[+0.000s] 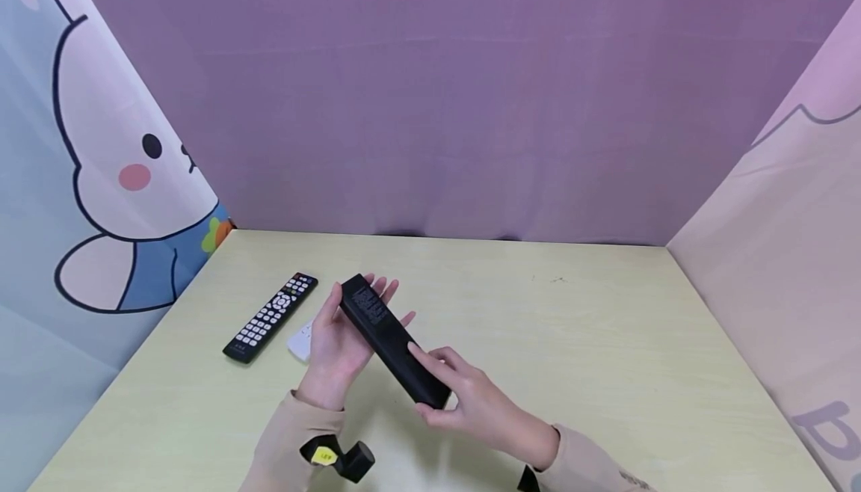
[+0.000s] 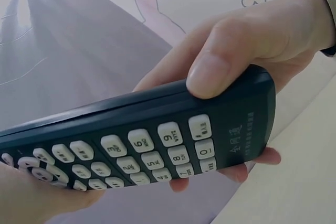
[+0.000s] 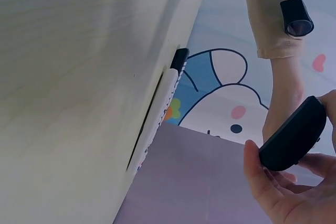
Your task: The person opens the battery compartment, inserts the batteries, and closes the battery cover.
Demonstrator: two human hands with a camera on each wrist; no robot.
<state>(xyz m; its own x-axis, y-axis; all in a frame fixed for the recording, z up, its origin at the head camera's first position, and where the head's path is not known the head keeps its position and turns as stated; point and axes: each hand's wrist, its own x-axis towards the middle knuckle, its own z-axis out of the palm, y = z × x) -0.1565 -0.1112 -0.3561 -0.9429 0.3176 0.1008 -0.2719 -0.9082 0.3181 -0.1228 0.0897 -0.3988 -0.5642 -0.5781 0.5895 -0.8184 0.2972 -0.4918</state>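
Between both hands, raised above the table, is a black remote control point(image 1: 397, 342), tilted with its labelled back toward the head view. My right hand point(image 1: 474, 402) grips its near end, thumb on one side and fingers on the other. Under the far end lies my left hand point(image 1: 339, 350), palm up. Its fingers reach out fairly straight past the remote's edge, and its thumb rests along the opposite edge. In the left wrist view the held remote point(image 2: 142, 145) shows white number keys, with the right thumb point(image 2: 210, 74) pressed on its side near the bottom end.
A second black remote point(image 1: 270, 318) with white keys lies on the table point(image 1: 572, 357) to the left. Beside it a white remote point(image 1: 300, 341) is partly hidden by the left hand. Purple and cartoon-printed cloths point(image 1: 128, 178) hang around the table.
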